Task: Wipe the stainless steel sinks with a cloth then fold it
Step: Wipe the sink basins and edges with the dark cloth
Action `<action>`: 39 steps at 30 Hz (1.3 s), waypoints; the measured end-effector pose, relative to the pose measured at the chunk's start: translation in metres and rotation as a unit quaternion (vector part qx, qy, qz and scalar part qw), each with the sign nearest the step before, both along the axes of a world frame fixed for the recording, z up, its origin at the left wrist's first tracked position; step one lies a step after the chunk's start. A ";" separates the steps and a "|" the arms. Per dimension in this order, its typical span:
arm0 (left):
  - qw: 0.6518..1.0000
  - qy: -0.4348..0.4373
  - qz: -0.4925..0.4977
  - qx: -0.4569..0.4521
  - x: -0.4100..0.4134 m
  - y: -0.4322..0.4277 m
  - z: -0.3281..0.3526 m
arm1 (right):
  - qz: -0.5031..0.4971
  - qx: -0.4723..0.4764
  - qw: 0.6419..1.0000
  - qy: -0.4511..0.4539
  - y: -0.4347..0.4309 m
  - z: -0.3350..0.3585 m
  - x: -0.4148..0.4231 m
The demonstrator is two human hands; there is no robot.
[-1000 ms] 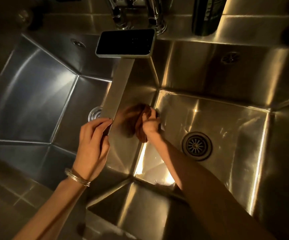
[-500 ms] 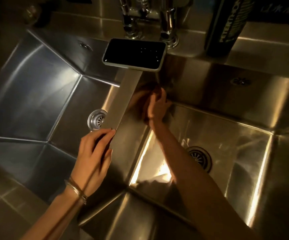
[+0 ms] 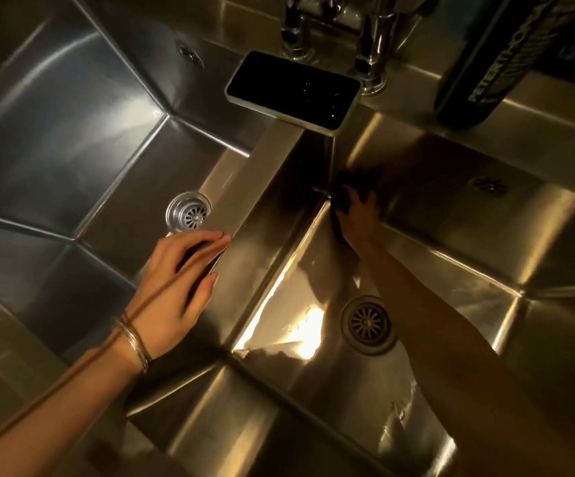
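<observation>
Two stainless steel sinks lie side by side, the left sink (image 3: pixel 72 139) and the right sink (image 3: pixel 451 270), split by a flat steel divider (image 3: pixel 255 187). My right hand (image 3: pixel 358 218) is deep in the right sink's far left corner, pressing a dark brownish cloth (image 3: pixel 342 197) against the wall; the cloth is mostly in shadow. My left hand (image 3: pixel 179 280), bracelets on its wrist, rests flat on the near part of the divider with fingers spread, holding nothing.
A phone (image 3: pixel 293 89) lies face up at the divider's far end, below the tap bases (image 3: pixel 372 63). A dark bottle (image 3: pixel 485 63) stands on the back ledge at right. Each sink has a round drain, left drain (image 3: pixel 188 215) and right drain (image 3: pixel 368 323).
My right hand has carried the cloth from the divider's right wall back into the right sink's far left corner. My left hand has stayed on the divider.
</observation>
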State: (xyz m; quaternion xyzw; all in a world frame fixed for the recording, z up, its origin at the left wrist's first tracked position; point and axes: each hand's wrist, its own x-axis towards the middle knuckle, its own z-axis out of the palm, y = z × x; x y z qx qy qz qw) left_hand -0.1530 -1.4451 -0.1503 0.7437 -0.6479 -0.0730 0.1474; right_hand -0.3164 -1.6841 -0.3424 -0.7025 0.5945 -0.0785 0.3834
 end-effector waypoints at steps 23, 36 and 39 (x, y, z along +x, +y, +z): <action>0.999 -0.019 -0.030 0.000 0.003 -0.003 -0.001 | 0.115 -0.182 0.976 0.024 0.052 0.059 -0.093; 0.973 0.005 -0.225 -0.059 0.004 -0.063 0.008 | 0.036 -0.193 0.975 0.102 0.136 0.123 -0.166; 0.954 -0.031 -0.295 -0.037 0.003 -0.082 -0.007 | 0.018 -0.180 0.976 0.120 0.157 0.125 -0.164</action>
